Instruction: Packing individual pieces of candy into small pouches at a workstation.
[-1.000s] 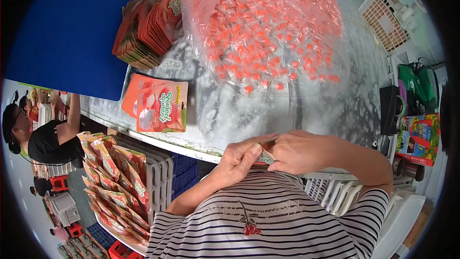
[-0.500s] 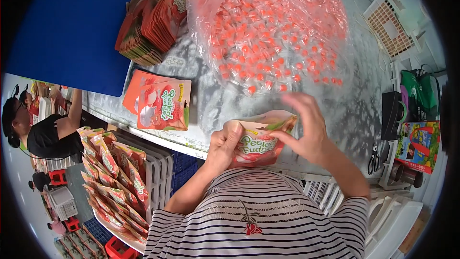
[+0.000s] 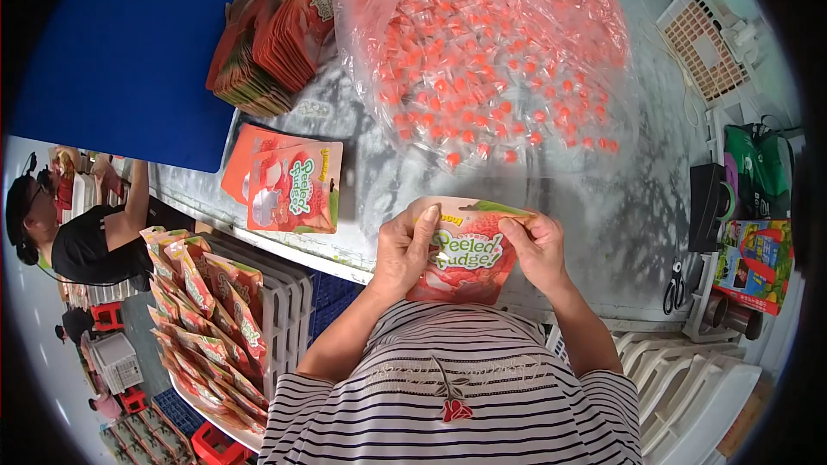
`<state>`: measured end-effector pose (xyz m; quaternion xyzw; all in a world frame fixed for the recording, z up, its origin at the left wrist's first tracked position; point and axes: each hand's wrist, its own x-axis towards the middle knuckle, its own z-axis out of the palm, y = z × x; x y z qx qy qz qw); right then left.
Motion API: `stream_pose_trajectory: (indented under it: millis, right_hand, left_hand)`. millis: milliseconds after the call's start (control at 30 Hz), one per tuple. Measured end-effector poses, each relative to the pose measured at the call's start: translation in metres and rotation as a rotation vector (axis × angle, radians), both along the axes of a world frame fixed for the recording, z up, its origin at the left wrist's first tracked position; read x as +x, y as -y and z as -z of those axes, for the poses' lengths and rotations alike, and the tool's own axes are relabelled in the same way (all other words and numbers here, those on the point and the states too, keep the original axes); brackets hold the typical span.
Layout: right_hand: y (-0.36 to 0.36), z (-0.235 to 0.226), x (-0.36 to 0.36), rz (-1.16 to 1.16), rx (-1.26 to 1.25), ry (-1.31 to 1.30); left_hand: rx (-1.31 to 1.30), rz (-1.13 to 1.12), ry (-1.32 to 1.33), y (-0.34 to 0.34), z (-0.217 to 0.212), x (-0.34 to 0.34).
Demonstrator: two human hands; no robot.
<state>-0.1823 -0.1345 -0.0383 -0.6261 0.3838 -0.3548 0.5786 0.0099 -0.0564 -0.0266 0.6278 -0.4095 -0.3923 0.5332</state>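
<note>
A red and pink stand-up candy pouch (image 3: pixel 465 254) is held upright between my hands, close to my body at the table's near edge. My left hand (image 3: pixel 401 251) grips its left side, thumb on the front near the top corner. At the other top corner, my right hand (image 3: pixel 536 250) pinches the pouch between thumb and fingers. The top edges lie close together; whether they are sealed I cannot tell, and the inside is hidden. Beyond it, a big clear plastic bag (image 3: pixel 491 60) spreads out, full of small wrapped red candies. A few flat pouches (image 3: pixel 295 185) lie at the left.
Stacked flat pouches (image 3: pixel 276 39) stand at the back left beside a blue panel (image 3: pixel 121 52). Filled pouches (image 3: pixel 207 327) crowd a container at my lower left. Scissors (image 3: pixel 674 287) and a white basket (image 3: pixel 705 47) are on the right. A co-worker (image 3: pixel 99 237) is at the far left.
My right hand has come down from over the open pouch and taken its right top corner. The pouch's mouth, gaping before, is now drawn flat.
</note>
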Motion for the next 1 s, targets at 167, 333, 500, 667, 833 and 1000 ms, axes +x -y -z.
stream_pose_trajectory:
  millis: [167,333,500,667,833,1000]
  right_hand:
    - [0.003,0.013,0.001,-0.005,0.106,0.069]
    - [0.004,0.020,0.001,-0.126,0.337,0.144]
    - [0.003,0.004,0.013,-0.192,0.387,0.201]
    - [0.000,0.002,0.021,-0.118,0.318,0.134]
    - [0.001,0.013,0.018,-0.104,0.366,0.175]
    - [0.003,0.022,0.004,-0.044,0.254,0.152]
  left_hand:
    - [0.150,0.048,-0.079,-0.001,0.010,0.011]
    - [0.171,0.145,-0.295,0.002,0.006,0.015]
    - [0.139,0.169,-0.394,0.004,0.005,0.009]
    - [0.165,0.062,-0.392,0.000,0.007,0.004]
    - [0.149,0.090,-0.312,0.002,0.014,0.006]
    - [0.114,0.027,-0.254,-0.004,0.019,0.009]
